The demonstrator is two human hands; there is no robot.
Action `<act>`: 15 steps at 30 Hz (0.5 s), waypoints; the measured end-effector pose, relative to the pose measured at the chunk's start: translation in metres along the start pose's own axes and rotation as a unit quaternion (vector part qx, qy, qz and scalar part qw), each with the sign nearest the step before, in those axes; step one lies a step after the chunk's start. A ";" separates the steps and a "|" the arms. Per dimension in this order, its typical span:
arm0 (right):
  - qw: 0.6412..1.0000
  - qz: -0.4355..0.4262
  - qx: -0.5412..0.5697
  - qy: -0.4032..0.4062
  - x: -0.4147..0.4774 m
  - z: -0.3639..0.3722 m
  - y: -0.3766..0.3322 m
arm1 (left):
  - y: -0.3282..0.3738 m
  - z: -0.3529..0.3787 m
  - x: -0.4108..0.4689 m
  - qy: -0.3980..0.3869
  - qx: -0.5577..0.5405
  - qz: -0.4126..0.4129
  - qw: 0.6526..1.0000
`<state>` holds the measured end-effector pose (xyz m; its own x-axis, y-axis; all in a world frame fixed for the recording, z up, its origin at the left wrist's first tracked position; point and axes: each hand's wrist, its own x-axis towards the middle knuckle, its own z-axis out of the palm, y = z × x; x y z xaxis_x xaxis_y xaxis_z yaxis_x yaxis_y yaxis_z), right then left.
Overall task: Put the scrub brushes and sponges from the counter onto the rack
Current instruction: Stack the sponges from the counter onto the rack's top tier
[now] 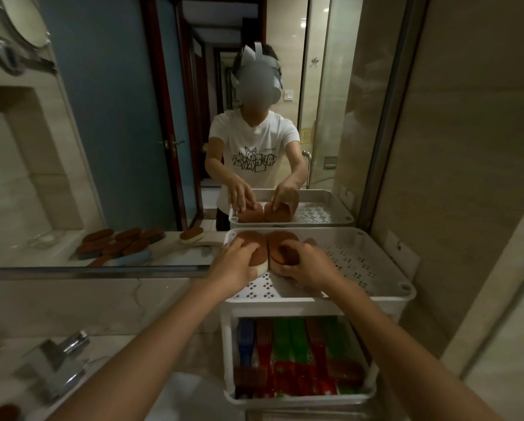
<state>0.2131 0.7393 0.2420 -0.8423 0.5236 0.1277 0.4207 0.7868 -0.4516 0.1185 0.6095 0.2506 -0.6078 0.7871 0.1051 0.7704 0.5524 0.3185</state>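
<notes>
Both hands are on the top tray of the white rack (pixel 376 238), which stands at the right end of the table (pixel 72 305), against the mirror (pixel 118 117). The left hand (pixel 235 265) grips the left sponge (pixel 256 243), fingers curled over its brown top and thumb at its white side. The right hand (pixel 308 264) holds the right sponge (pixel 280 240) with the fingers bent around it. The two sponges lie side by side and touch each other, in the back left part of the tray. The lower shelf holds packs (pixel 297 360) in blue, green and red. The mirror shows more brushes (pixel 118 247) in a heap on the table. A faucet (pixel 57 363) is at the lower left
</notes>
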 end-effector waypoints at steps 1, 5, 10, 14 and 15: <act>1.000 -0.002 -0.006 0.001 0.001 0.000 0.001 | 0.000 0.000 0.000 0.004 -0.002 -0.002 1.000; 0.999 -0.008 -0.034 -0.007 0.001 0.002 0.000 | 0.002 0.001 -0.001 0.006 -0.009 -0.009 1.000; 0.998 -0.013 -0.059 -0.018 0.000 0.000 -0.005 | 0.003 0.000 -0.004 0.004 -0.016 -0.016 1.000; 0.997 -0.008 -0.066 -0.029 -0.003 -0.001 -0.006 | 0.006 -0.001 -0.006 -0.006 -0.021 -0.027 0.999; 0.998 -0.004 -0.058 -0.029 -0.003 -0.001 -0.005 | 0.007 -0.002 -0.007 -0.008 -0.027 -0.031 0.999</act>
<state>0.2140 0.7336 0.2448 -0.8627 0.4995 0.0784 0.4465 0.8254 -0.3456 0.1275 0.6075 0.2535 -0.6501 0.7568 0.0682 0.7197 0.5845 0.3747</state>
